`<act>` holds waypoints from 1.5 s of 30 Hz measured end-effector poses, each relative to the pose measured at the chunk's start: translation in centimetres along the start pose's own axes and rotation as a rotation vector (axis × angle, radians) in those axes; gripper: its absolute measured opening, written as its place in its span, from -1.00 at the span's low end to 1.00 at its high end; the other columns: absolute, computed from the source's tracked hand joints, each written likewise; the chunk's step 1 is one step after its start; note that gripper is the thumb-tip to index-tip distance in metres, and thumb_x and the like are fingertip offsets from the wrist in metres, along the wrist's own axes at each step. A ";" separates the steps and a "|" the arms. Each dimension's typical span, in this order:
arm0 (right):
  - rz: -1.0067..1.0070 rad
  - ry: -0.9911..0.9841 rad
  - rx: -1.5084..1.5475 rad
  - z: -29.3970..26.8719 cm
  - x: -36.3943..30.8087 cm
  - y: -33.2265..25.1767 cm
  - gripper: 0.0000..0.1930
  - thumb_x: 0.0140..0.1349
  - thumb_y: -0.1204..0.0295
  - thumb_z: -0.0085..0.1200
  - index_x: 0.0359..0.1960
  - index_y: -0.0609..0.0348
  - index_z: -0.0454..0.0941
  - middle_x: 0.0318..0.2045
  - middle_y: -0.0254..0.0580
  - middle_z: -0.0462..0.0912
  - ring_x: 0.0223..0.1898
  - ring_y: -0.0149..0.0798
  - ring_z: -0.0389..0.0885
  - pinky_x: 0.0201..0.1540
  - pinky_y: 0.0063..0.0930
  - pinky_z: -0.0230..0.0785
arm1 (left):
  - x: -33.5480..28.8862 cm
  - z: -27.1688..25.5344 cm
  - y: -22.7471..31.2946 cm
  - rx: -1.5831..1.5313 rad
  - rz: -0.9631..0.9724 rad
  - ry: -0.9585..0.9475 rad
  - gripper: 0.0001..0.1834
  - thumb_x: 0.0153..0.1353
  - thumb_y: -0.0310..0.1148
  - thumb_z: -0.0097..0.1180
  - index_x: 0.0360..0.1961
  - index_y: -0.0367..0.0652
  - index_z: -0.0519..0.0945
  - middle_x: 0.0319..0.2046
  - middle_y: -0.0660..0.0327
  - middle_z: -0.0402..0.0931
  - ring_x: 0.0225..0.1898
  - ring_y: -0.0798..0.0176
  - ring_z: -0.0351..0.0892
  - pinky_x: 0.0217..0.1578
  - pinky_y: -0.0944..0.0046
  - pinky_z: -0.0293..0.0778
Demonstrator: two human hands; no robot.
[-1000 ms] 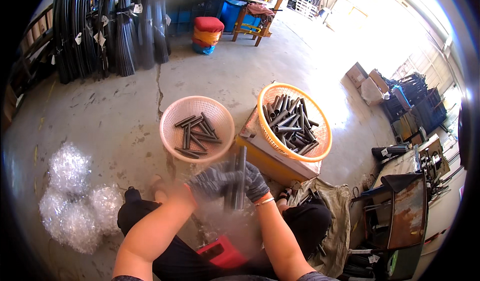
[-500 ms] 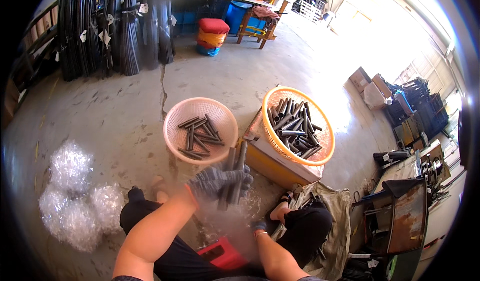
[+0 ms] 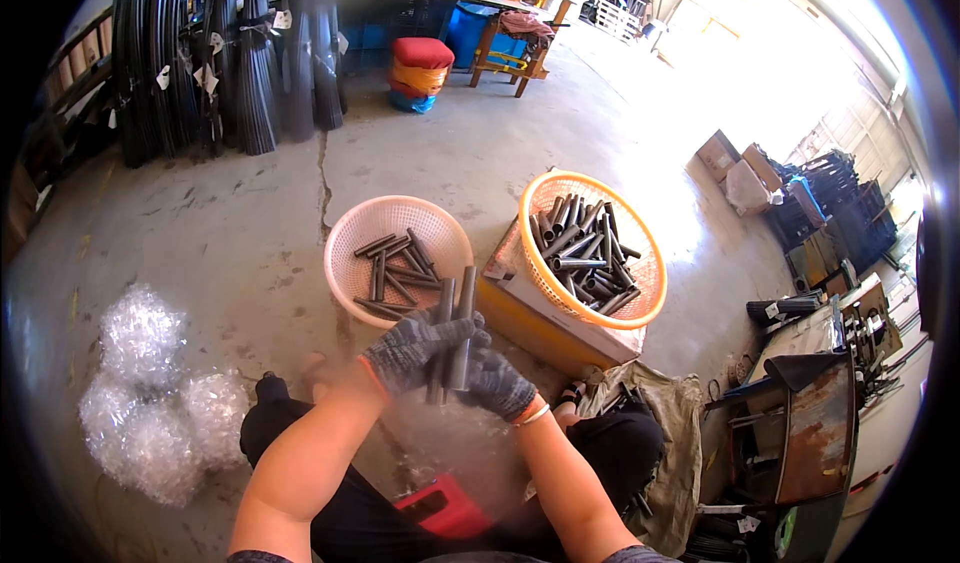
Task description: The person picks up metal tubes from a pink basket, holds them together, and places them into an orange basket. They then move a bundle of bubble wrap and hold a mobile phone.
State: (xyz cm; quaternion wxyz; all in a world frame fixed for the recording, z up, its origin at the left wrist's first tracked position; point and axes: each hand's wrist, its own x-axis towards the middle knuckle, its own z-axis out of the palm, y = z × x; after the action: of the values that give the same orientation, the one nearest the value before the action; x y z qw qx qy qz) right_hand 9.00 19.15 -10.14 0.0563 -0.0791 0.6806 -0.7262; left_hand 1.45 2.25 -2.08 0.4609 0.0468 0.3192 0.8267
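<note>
Two dark metal tubes [image 3: 465, 303] stand nearly upright, side by side, in front of my body. My left hand [image 3: 405, 351], in a grey knit glove with an orange cuff, is wrapped round them. From the other side my right hand [image 3: 500, 387], gloved alike, closes on the lower part of the right-hand tube; its fingertips are partly hidden. Just beyond the hands sits a pale pink plastic basket [image 3: 343, 233] with several tubes in it. To its right an orange basket [image 3: 655, 298], fuller of similar tubes, rests tilted on a carton [image 3: 530, 321].
A red plastic object [image 3: 455, 508] lies between my legs. Clear plastic bundles [image 3: 150, 393] are on the floor at left, a drab cloth sheet [image 3: 675, 433] at right. Farther off stand black rod bundles [image 3: 255, 83], a red-topped stool [image 3: 420, 63] and a rusty metal panel [image 3: 815, 433].
My right hand has come up from near my right leg to the tubes in my left hand. The left hand and tubes have shifted slightly left and up.
</note>
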 end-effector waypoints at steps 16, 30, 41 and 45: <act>0.587 -0.858 -1.589 -4.5 -16.7 28.6 -0.63 0.18 0.15 -0.17 -0.02 -0.15 0.51 0.06 -0.10 0.47 0.06 -0.07 0.45 0.18 -0.21 0.18 | -0.5 -0.2 -0.4 0.140 -0.078 0.019 -0.72 0.14 -0.31 0.18 -0.18 -0.24 0.52 -0.45 0.12 0.56 -0.41 0.16 0.61 -0.37 0.16 0.58; 0.128 -0.019 0.256 -0.3 0.1 0.2 -0.58 0.04 0.27 0.26 -0.11 0.17 0.43 -0.49 -0.35 0.51 -0.53 -0.46 0.46 -0.50 -0.60 0.34 | 0.3 -0.8 -0.2 0.156 0.050 0.075 -0.70 0.11 -0.31 0.21 -0.17 -0.27 0.54 -0.37 0.18 0.57 -0.34 0.30 0.57 -0.29 0.31 0.52; -0.019 0.329 0.376 -1.5 1.6 1.1 -0.77 0.22 0.42 0.07 -0.15 0.28 0.52 -0.36 -0.35 0.60 -0.38 -0.49 0.52 -0.37 -0.63 0.38 | 0.1 -0.3 -0.8 0.069 0.086 -0.083 -0.76 0.16 -0.38 0.11 -0.16 -0.25 0.52 -0.28 0.15 0.57 -0.24 0.22 0.58 -0.25 0.21 0.55; 0.252 0.465 0.277 -1.4 -0.5 6.3 -0.82 0.23 0.44 0.03 -0.18 0.26 0.53 -0.36 -0.24 0.61 -0.35 -0.41 0.57 -0.32 -0.59 0.43 | 1.0 -1.2 -2.2 0.126 0.012 0.032 -0.80 0.17 -0.40 0.10 -0.20 -0.26 0.51 -0.36 0.13 0.58 -0.36 0.23 0.59 -0.51 0.25 0.55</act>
State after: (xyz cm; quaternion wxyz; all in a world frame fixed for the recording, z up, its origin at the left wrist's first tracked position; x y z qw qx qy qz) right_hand 9.02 20.24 -16.49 -0.0011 0.1827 0.5743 -0.7980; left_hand 2.06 3.28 -4.48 0.4470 0.0645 0.3776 0.8084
